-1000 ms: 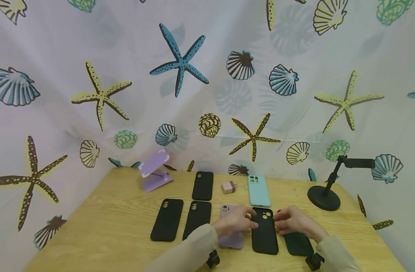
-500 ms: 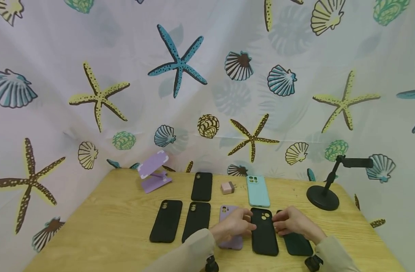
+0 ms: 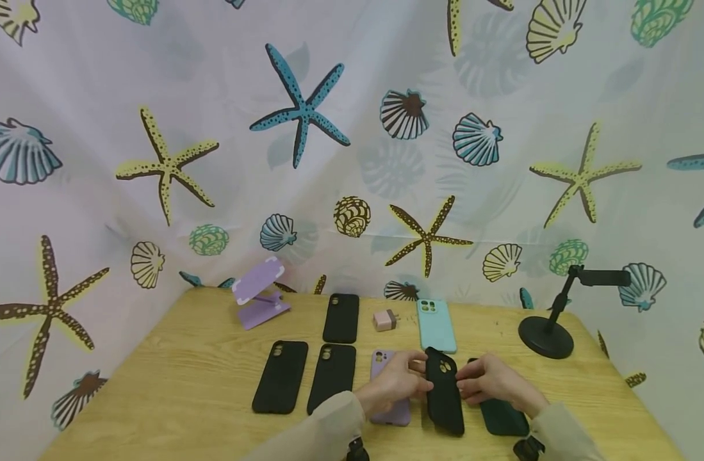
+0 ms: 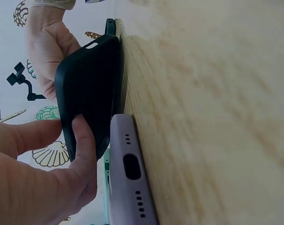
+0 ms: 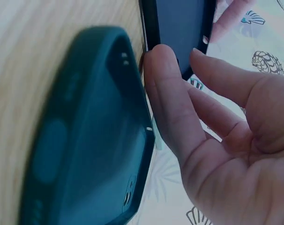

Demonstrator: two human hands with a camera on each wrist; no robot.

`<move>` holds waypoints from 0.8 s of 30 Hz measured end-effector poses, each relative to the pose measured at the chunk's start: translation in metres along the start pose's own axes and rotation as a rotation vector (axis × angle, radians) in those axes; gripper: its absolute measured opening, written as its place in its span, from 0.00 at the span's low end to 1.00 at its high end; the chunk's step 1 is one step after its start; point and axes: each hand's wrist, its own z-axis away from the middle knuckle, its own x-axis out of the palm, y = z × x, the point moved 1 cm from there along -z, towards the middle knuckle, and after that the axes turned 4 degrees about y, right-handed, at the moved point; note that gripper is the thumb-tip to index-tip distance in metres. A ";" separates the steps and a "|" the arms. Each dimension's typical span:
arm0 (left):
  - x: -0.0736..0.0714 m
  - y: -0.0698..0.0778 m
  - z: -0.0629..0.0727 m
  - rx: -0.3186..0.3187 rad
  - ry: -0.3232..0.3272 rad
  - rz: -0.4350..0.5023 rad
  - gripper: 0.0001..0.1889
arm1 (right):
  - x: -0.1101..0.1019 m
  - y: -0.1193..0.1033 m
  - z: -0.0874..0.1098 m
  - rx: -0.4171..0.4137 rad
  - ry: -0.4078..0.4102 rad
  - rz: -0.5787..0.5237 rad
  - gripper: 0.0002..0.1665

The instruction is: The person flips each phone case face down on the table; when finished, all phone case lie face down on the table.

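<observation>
My left hand (image 3: 394, 384) pinches the left edge of a black phone case (image 3: 446, 400), which is tilted and narrower to my view. On its opposite edge are the fingertips and thumb of my right hand (image 3: 498, 384). In the left wrist view the case (image 4: 85, 84) stands at a slant, thumb on one face and fingers on the other. The right wrist view shows the case's corner (image 5: 184, 28) between thumb and fingers. Under my left hand lies a purple phone case (image 3: 394, 415); a dark green phone case (image 5: 95, 122) lies below my right hand.
Black phone cases (image 3: 280, 378) lie to the left, with another black case (image 3: 341, 319) behind them. At the back are a purple phone stand (image 3: 262, 294), a pink charger (image 3: 385, 320) and a light blue case (image 3: 436, 326). A black stand (image 3: 546, 336) occupies the right side.
The black phone case lay flat between my hands; now it is tilted up from the table, its left edge raised. Both hands have closed in on its edges. Other items stay put.
</observation>
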 end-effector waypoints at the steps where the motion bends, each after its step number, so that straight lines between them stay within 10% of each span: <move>1: 0.000 -0.001 0.000 -0.002 -0.002 0.013 0.31 | 0.001 0.000 0.000 -0.004 -0.005 -0.006 0.21; 24: 0.001 -0.001 0.002 -0.010 -0.121 0.174 0.42 | 0.020 -0.005 0.000 0.066 -0.040 -0.176 0.38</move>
